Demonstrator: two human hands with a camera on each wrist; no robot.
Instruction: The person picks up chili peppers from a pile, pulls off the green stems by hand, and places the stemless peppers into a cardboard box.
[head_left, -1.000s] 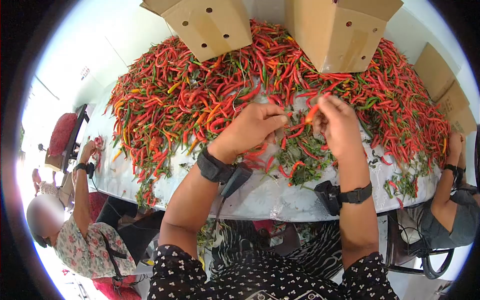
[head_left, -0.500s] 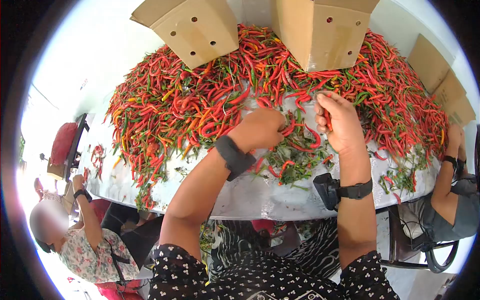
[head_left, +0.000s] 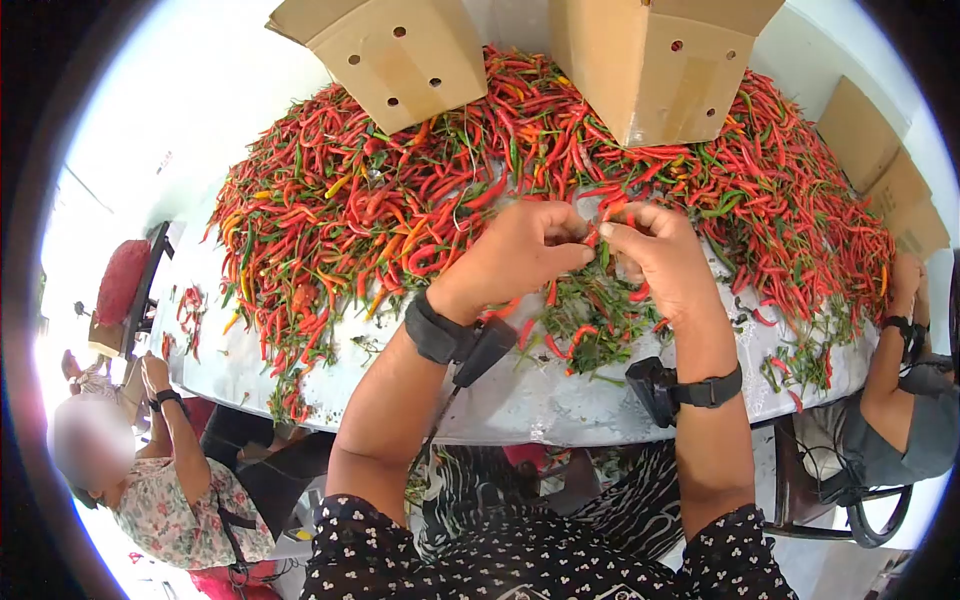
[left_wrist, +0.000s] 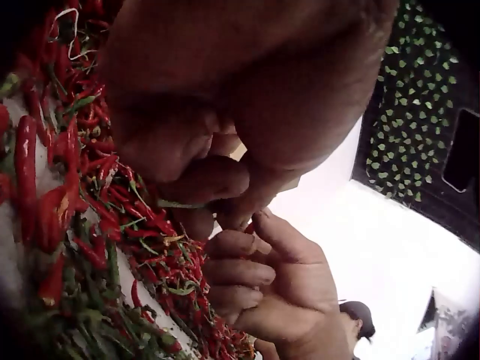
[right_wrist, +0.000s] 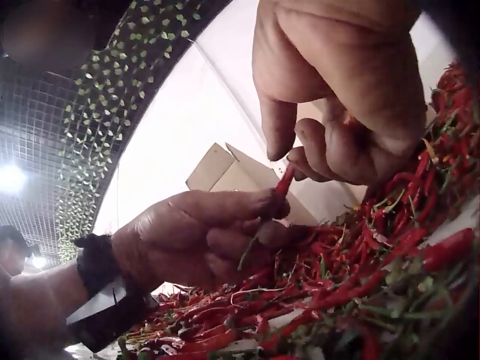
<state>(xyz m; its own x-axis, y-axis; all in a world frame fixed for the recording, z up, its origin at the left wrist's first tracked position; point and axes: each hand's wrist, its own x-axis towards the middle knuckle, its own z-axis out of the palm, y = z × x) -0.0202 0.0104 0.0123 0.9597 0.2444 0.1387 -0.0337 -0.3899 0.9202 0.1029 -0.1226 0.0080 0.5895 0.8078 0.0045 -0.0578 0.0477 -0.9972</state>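
Note:
Both hands meet over the table in the head view. Between thumb and fingers my left hand (head_left: 520,250) pinches a red chili pepper (right_wrist: 283,182), whose thin green stem (right_wrist: 249,246) hangs below the fingers in the right wrist view. My right hand (head_left: 665,250) pinches the pepper's upper end, its thumb and forefinger meeting there. A speck of red shows among the right hand's curled fingers. In the left wrist view the left hand (left_wrist: 247,90) hides most of the pepper. Beneath the hands lies a heap of green stems and leaves (head_left: 600,320) mixed with a few red peppers.
A broad pile of red chili peppers (head_left: 340,200) covers the back and sides of the table (head_left: 480,410). Two cardboard boxes, one left (head_left: 400,70) and one right (head_left: 660,80), stand in it. One person (head_left: 190,500) sits left, another (head_left: 890,420) right.
The hands were close together, moved apart with a red pepper in the right hand, and now meet again at a pepper. The left hand has risen from the heap.

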